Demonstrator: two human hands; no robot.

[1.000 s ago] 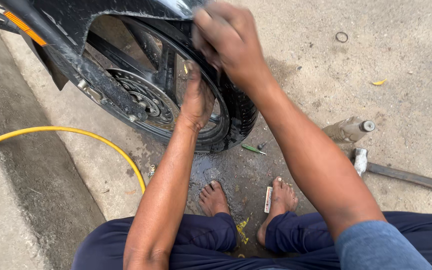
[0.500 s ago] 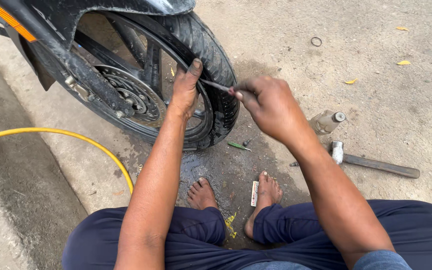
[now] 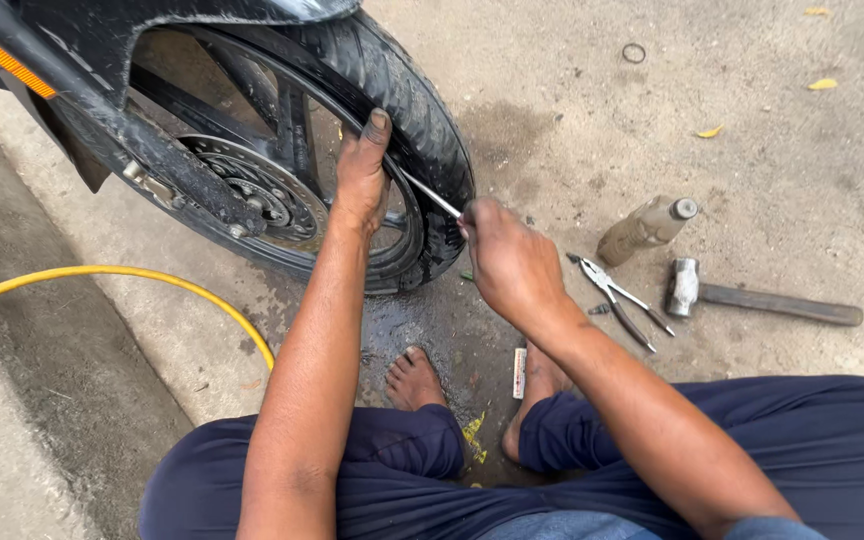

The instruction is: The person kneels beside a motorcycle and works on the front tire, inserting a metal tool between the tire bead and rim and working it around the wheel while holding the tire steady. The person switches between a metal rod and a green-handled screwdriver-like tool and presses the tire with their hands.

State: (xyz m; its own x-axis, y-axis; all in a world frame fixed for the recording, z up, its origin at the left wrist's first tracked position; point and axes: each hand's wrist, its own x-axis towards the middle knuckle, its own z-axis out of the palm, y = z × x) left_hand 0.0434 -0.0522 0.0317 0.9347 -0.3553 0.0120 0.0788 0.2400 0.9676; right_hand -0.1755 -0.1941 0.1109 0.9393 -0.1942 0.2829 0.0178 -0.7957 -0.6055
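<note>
A black motorcycle wheel [image 3: 407, 110] stands upright in front of me on the concrete, under a dark mudguard. My left hand [image 3: 362, 175] lies flat on the rim and the tyre's inner edge. My right hand [image 3: 507, 260] is closed around a thin metal rod [image 3: 427, 195], whose far end points in between tyre and rim beside my left hand. I sit on the ground in dark blue trousers with both bare feet near a wet patch under the wheel.
To the right lie pliers [image 3: 617, 298], a hammer [image 3: 752, 298] and a dirty bottle [image 3: 644, 228] on the concrete. A yellow hose [image 3: 132, 275] curves along the kerb on the left. A small ring [image 3: 634, 52] lies farther off.
My right hand came down off the top of the tyre to its right side and now holds the thin rod. My left hand slid up along the rim. The view shifted right, showing the tools.
</note>
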